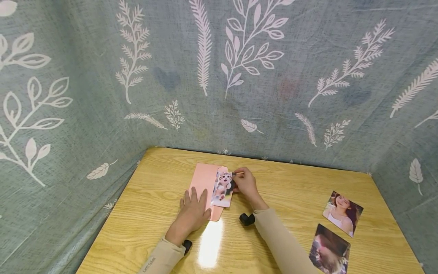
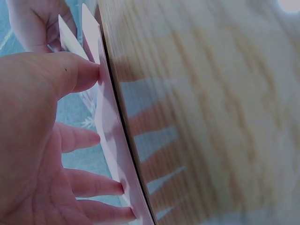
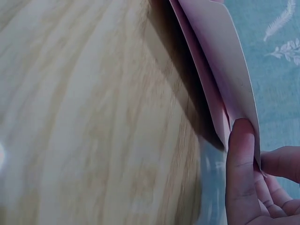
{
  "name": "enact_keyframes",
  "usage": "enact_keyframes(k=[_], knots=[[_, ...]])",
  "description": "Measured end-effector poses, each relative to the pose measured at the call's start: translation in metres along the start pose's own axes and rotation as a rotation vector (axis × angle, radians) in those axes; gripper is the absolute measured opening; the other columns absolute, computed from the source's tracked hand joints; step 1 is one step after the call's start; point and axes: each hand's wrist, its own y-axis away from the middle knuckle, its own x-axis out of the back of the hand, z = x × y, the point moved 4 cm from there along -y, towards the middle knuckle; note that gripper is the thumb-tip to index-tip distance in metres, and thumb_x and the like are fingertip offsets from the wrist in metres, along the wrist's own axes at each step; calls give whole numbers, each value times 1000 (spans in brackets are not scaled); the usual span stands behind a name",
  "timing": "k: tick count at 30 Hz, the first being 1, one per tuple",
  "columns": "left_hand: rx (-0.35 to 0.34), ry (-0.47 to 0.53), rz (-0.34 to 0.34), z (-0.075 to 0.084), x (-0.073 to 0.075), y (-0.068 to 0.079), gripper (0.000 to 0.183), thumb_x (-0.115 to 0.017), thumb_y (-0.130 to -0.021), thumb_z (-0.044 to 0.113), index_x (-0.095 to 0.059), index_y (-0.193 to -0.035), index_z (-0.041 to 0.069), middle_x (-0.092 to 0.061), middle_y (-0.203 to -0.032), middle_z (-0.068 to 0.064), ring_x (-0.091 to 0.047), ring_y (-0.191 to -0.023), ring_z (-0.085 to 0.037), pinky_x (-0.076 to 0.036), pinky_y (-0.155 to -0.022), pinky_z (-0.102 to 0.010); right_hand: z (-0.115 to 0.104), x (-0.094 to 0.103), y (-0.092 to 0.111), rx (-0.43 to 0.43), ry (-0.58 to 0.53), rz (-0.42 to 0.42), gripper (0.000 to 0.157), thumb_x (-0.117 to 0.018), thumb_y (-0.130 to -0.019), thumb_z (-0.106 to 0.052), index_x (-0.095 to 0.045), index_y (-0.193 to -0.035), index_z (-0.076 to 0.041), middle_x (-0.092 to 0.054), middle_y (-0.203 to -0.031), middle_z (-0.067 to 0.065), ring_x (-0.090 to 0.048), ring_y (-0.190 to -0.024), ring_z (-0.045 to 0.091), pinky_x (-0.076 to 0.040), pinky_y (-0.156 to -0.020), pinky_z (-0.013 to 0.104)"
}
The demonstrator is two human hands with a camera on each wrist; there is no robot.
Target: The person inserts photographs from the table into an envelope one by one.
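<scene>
A pink envelope [image 1: 204, 177] lies on the table with its flap side to the right. My left hand [image 1: 193, 213] rests on it with fingers spread; the left wrist view shows the thumb and fingertips touching the envelope [image 2: 112, 126]. A kitten photo [image 1: 224, 188] lies over the envelope's right part, its left edge at the opening; how far it reaches inside cannot be told. My right hand [image 1: 247, 184] pinches the photo's right edge near the upper corner. In the right wrist view, thumb and fingers hold the card [image 3: 227, 61] tilted above the pink paper.
On the table's right side lie a photo of a long-haired person [image 1: 342, 213] and a darker, glare-covered photo [image 1: 330, 249]. Patterned curtain [image 1: 219, 114] hangs behind the wooden table [image 1: 287, 190] and along both sides. A black wrist camera [image 1: 247, 219] sits by the right sleeve.
</scene>
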Motion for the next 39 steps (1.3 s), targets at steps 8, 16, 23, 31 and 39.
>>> enact_keyframes(k=[8,16,23,31,39], knots=[[-2,11,1,0,-1,0,69,-53,-89,42,-27,-146,12,-16,-143,-33,-11,-128,-54,-17,-97,-65,2,-9,-5,-2,18,5,26,-62,-86,-9,-55,-111,-5,-60,-87,12,-60,-59,22,-52,-48,37],[-2,7,-2,0,0,0,69,-53,-89,42,-27,-146,12,-16,-143,-33,-11,-129,-54,-17,-96,-66,4,-16,-10,-13,21,0,25,-62,-86,-8,-54,-110,-5,-60,-87,13,-59,-57,22,-52,-47,38],[-2,19,2,1,3,1,69,-53,-89,42,-28,-145,12,-17,-143,-33,-11,-128,-55,-17,-96,-66,6,-22,-12,-9,47,4,24,-63,-85,-8,-55,-108,-6,-60,-85,11,-58,-57,21,-51,-45,37],[-7,9,7,0,0,1,69,-53,-89,42,-28,-145,12,-17,-143,-34,-12,-128,-55,-18,-96,-66,4,-23,-11,10,59,0,24,-62,-86,-10,-56,-109,-4,-61,-86,11,-59,-58,21,-51,-46,35],[3,17,-6,1,0,1,68,-52,-90,42,-27,-146,13,-16,-144,-33,-10,-129,-54,-16,-97,-66,-3,-11,-3,-2,19,-7,29,-56,-90,-11,-57,-116,1,-61,-93,17,-63,-71,29,-53,-56,36]])
